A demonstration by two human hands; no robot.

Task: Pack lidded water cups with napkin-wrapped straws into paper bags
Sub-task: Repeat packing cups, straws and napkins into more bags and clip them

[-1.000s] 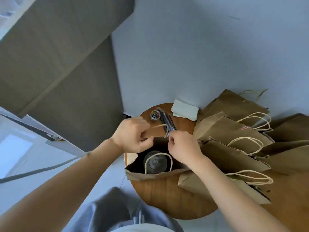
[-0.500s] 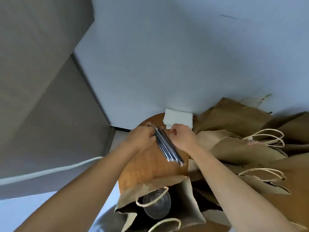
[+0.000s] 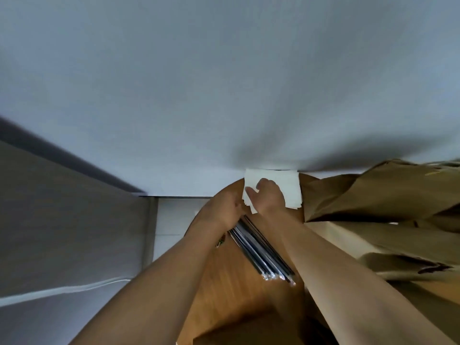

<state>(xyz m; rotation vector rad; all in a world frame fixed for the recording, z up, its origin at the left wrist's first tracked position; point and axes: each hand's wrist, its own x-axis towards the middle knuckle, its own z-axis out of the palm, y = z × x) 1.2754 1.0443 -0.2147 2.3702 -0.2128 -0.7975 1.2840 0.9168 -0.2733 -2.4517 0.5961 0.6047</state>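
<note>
Stack of white paper napkins (image 3: 290, 185), square-cut, matte and soft-edged, lying at the far rim of the round wooden table (image 3: 224, 282) just above the centre of the frame, against the pale wall (image 3: 224, 83); the lower left corner of the stack shows several thin layers fanned slightly apart. The right hand (image 3: 270, 196) rests on the napkins with its fingers curled over the near left part of the stack, thumb raised beside them; whether it actually pinches a sheet cannot be told. The left hand (image 3: 225, 207), immediately to the left and touching the right hand, closes round the upper end of a bundle of straws (image 3: 261, 247): long, thin, dark rods with a glossy, clear-film sheen, running diagonally from the hand toward the lower right, their crimped wrapper ends lying on the table between the two forearms. A small round object with coloured specks (image 3: 221, 241) shows partly under the left wrist; its nature is unclear. The table top is warm brown wood with a smooth, faintly grained finish. To the right lie brown kraft paper bags (image 3: 385, 195), creased and flattened, overlapping one another toward the right edge. At the left of the frame, a grey panelled surface (image 3: 62, 220) and a pale cord (image 3: 62, 291) are visible.
</note>
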